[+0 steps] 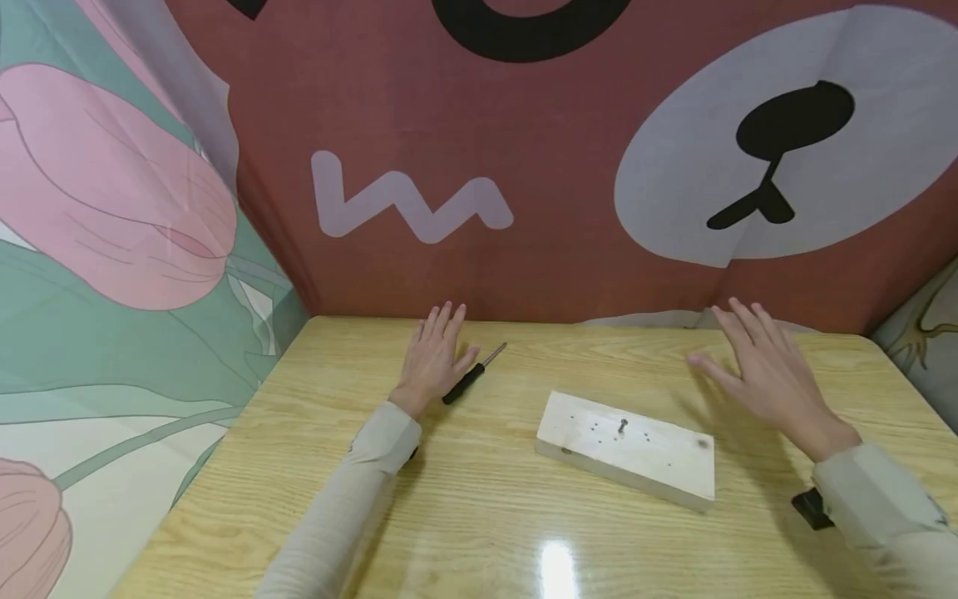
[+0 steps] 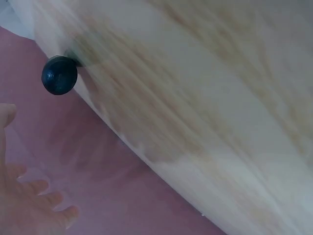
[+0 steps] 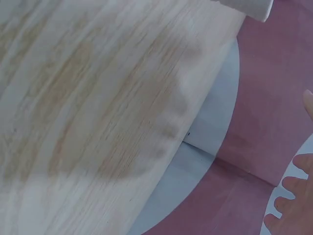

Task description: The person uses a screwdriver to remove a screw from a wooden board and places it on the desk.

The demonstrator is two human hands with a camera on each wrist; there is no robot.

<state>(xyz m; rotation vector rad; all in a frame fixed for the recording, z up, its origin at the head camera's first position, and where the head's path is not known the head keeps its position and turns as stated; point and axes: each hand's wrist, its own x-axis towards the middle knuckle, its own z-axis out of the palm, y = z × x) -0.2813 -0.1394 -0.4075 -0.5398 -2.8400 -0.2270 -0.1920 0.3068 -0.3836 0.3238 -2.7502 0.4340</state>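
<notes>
My left hand is held over the back left of the table with fingers straight and nothing in them. Just right of its thumb lies a screwdriver with a black handle, its metal tip pointing to the back right. In the left wrist view the round end of the screwdriver's handle shows beside the fingers. A pale wooden block with several small holes lies between the hands. A screw stands upright in its top. Right of the block, my right hand is spread above the table, holding nothing.
The wood-grain table ends at a red cloth backdrop with a printed cartoon face. A floral cloth hangs along the left side. Near the right sleeve, a black piece shows under the wrist.
</notes>
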